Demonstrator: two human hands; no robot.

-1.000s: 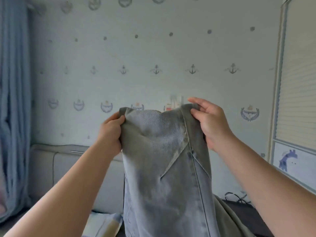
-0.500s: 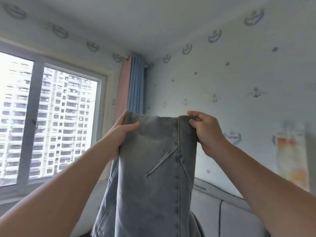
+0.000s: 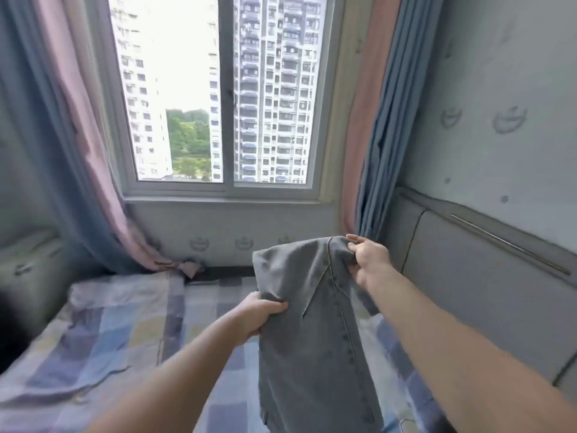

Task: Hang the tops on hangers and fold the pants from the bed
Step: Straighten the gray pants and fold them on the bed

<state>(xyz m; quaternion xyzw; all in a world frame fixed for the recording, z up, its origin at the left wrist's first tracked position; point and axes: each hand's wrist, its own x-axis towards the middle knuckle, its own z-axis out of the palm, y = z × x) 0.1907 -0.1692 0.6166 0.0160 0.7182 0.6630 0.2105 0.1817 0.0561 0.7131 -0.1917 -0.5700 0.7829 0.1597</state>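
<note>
Grey jeans (image 3: 312,332) hang in the air over the bed (image 3: 118,339), doubled lengthwise, top edge up and legs running out of the bottom of the frame. My right hand (image 3: 367,260) pinches the upper right corner at the side seam. My left hand (image 3: 259,314) grips the left edge lower down, so the top edge slants down to the left. No tops or hangers are in view.
The bed carries a checked blue, purple and yellow cover. A window (image 3: 224,95) faces me, with pink and blue curtains (image 3: 368,151) on both sides. A grey padded headboard (image 3: 474,292) runs along the right wall.
The view swung left from the anchor-patterned wall to the window and tipped down to the bed. The jeans came down with both hands, and my left hand slid lower on the left edge.
</note>
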